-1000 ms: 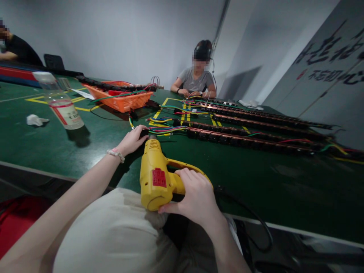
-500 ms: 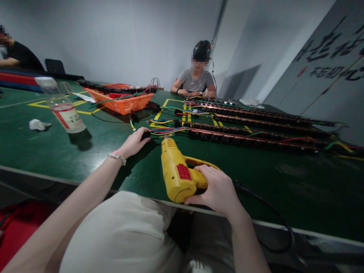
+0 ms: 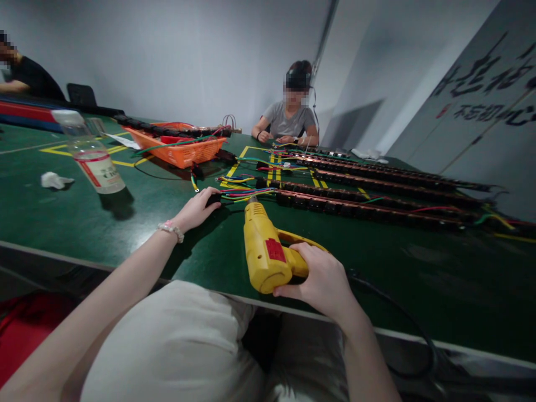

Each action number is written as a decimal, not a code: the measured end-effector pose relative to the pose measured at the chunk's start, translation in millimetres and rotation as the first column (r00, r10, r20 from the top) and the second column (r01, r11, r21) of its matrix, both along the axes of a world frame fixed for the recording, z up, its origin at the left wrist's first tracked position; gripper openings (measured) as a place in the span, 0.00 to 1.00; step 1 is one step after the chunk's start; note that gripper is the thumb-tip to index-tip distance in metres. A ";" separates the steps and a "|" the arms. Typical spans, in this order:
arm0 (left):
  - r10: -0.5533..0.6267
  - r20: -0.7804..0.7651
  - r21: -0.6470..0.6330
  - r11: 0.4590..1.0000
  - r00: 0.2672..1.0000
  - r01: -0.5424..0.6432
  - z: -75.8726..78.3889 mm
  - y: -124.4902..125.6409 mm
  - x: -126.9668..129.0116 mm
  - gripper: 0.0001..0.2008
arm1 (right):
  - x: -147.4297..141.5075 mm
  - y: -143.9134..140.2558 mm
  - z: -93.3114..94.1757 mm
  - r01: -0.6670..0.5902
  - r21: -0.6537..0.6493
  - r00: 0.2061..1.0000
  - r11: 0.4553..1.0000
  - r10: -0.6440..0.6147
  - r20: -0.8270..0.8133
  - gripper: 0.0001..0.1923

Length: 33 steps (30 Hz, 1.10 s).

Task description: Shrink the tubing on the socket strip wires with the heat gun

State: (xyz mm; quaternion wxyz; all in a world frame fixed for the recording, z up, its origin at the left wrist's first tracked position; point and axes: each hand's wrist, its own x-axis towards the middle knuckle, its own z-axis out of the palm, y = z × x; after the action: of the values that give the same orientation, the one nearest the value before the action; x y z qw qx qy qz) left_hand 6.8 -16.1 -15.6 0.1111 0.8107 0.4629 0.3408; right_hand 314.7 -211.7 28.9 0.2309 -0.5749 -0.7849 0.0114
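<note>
My right hand (image 3: pixel 320 276) is closed round the handle of a yellow heat gun (image 3: pixel 263 245) with a red label. The gun's metal nozzle points away from me, at a bundle of coloured wires (image 3: pixel 247 193). Those wires run from a long black-and-copper strip (image 3: pixel 355 212) towards my left hand (image 3: pixel 199 209). At the bundle's left end, my left fingers are closed on a black piece that they partly cover, perhaps a connector or the wires' ends. A black cord (image 3: pixel 393 304) trails from the heat gun over the table edge.
More black-and-copper strips (image 3: pixel 397 188) lie behind on the green table (image 3: pixel 397 268). An orange basket (image 3: pixel 184 155) holding strips and wires stands at the back left. Left of it are a plastic bottle (image 3: pixel 98 167) and crumpled tissue (image 3: pixel 55 180). A person (image 3: pixel 288 120) sits opposite.
The heat gun has shifted slightly to the right along the wire bundle, with my right hand on it. My left hand has stayed nearly in place.
</note>
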 end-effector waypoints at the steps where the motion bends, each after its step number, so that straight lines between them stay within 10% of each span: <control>1: 0.007 -0.004 -0.006 1.000 1.000 -0.007 0.4 -0.1 0.3 0.19 | -1.3 -0.7 0.2 -0.006 -0.003 1.000 1.000 0.006 0.002 0.38; 16: 0.017 -0.068 0.040 0.999 0.998 -0.014 6.3 -1.1 14.9 0.17 | -43.1 -7.0 -1.5 -0.086 -0.010 0.995 0.996 0.085 -0.057 0.40; 33: -0.042 0.050 0.011 0.999 0.998 0.042 3.0 6.8 10.8 0.17 | -5.3 2.0 0.0 0.004 0.020 1.000 1.000 -0.005 0.021 0.35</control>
State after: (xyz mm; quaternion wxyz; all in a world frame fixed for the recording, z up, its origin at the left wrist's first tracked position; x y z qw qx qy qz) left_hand 17.6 -9.3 -12.6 0.1256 0.8120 0.4412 0.3609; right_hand 309.3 -209.7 28.9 0.2283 -0.5745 -0.7860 -0.0031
